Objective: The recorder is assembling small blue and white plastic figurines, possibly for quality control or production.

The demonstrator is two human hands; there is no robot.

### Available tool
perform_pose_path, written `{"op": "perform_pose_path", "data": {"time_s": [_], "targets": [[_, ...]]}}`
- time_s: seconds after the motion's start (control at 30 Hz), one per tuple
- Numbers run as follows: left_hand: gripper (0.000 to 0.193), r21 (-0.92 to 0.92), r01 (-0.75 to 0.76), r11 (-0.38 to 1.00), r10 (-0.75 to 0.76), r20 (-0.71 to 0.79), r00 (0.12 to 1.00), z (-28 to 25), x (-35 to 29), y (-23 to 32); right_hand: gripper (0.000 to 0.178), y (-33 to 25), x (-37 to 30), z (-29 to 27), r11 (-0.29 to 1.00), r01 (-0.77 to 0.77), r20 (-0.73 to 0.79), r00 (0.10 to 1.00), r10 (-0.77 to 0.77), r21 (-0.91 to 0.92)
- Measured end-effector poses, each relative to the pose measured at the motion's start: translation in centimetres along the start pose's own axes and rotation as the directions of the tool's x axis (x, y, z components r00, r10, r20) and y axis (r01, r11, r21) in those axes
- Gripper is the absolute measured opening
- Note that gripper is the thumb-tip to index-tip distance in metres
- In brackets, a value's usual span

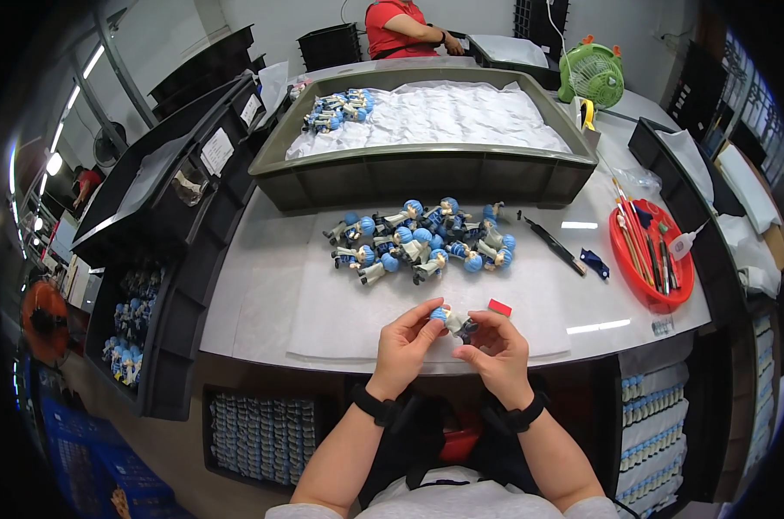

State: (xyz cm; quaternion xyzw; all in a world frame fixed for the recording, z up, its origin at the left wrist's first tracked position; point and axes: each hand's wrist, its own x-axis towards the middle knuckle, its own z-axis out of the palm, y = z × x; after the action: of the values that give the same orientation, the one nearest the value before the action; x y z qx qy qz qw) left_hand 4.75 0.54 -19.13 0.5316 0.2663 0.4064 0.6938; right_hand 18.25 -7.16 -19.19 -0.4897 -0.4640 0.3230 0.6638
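A small blue-haired figurine (454, 323) with a pale body and dark feet lies sideways between my two hands, over the near part of the white sheet. My left hand (407, 342) pinches it at the head end. At the leg end, my right hand (498, 348) has its fingers closed on it. Just beyond my right fingers lies a small red and white block (499, 308). Farther off, a loose pile of similar figurines (422, 245) covers the middle of the table, lying in many directions.
Behind the pile stands a large grey-green tray (427, 177) lined with white sheet, figurines in its far left corner. To the right are a black pen-like tool (555, 246), a red basket (617, 251) of brushes and a green fan (593, 73). A person in red (396, 30) sits opposite.
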Motion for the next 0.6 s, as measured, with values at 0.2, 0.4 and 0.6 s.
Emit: {"op": "perform_pose_path", "data": {"time_s": [0.2,0.4,0.6], "targets": [[0.03,0.027,0.046,0.999,-0.046,-0.017,0.999,0.0,0.0,0.1,0.054,-0.1,-0.1,0.1,0.991,-0.061,0.047,0.997,0.056,0.121],[0.03,0.073,0.082,0.994,-0.08,-0.04,0.996,0.1,-0.3,0.7,0.047,0.1,-0.2,0.5,0.994,-0.002,0.013,1.0,0.001,0.105],[0.031,0.064,-0.124,0.99,0.124,-0.007,0.992,0.1,0.1,-0.6,0.025,-0.5,0.2,0.0,1.0,-0.005,-0.052,0.999,0.004,-0.017]]}}
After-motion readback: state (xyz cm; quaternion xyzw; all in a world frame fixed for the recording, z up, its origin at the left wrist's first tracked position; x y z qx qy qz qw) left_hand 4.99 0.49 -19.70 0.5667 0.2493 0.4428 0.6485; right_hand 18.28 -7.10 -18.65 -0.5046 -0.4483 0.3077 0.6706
